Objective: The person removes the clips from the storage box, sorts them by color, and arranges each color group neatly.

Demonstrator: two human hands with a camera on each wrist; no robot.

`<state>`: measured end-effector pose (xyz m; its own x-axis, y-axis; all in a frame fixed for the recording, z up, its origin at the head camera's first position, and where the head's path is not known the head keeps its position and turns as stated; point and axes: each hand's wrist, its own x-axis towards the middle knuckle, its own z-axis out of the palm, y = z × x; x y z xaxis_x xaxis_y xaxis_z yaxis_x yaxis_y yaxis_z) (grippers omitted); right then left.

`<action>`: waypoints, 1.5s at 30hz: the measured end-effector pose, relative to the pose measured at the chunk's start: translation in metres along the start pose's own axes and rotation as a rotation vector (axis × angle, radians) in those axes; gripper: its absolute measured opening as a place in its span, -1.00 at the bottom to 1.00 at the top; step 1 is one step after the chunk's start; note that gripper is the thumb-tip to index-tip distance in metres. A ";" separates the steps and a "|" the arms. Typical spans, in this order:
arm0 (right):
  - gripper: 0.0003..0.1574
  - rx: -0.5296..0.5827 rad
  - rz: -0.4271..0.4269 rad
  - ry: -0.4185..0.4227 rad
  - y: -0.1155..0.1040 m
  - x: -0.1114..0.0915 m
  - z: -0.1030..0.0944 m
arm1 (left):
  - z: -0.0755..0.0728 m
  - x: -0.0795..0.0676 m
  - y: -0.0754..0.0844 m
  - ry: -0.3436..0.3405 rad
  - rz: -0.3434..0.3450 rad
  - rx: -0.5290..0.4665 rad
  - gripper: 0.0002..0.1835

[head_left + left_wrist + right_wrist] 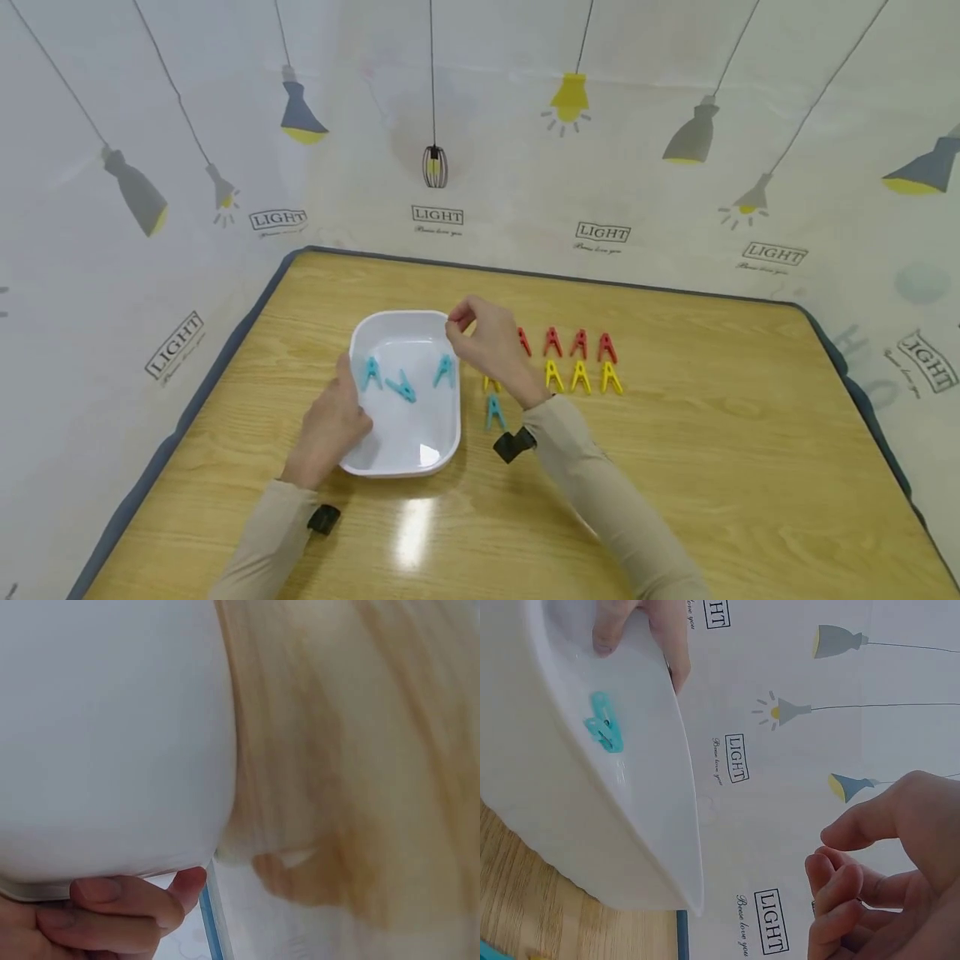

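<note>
A white plastic basin (408, 461) sits on the left of the table with three turquoise clothespins inside, one of them (402, 387) lying askew. My left hand (330, 425) grips the basin's left side, fingertips curled beneath it in the left wrist view. Above the basin's far right corner is my right hand (487, 337), its fingers curled and thumb close to the index finger. Nothing shows between them, and the right wrist view has that hand (877, 877) apart from the rim. Another turquoise clothespin (494, 412) lies on the wood just right of the basin.
Right of the basin lie a row of red clothespins (579, 343) and a row of yellow ones (581, 377), partly hidden by the right forearm. The wooden table (712, 433) meets a lamp-patterned wall covering (510, 167) at its back and sides.
</note>
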<state>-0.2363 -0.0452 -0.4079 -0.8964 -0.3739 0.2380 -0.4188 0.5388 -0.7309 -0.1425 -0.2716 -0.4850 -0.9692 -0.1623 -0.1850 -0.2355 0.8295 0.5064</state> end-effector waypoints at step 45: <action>-0.86 -0.183 0.074 -0.309 -0.015 0.046 0.096 | 0.002 0.004 -0.001 -0.013 -0.023 0.011 0.05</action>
<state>-0.2573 -0.1429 -0.4473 -0.8506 -0.5246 -0.0361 -0.3988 0.6883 -0.6059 -0.1455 -0.2723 -0.4875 -0.9625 -0.1745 -0.2080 -0.2572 0.8312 0.4928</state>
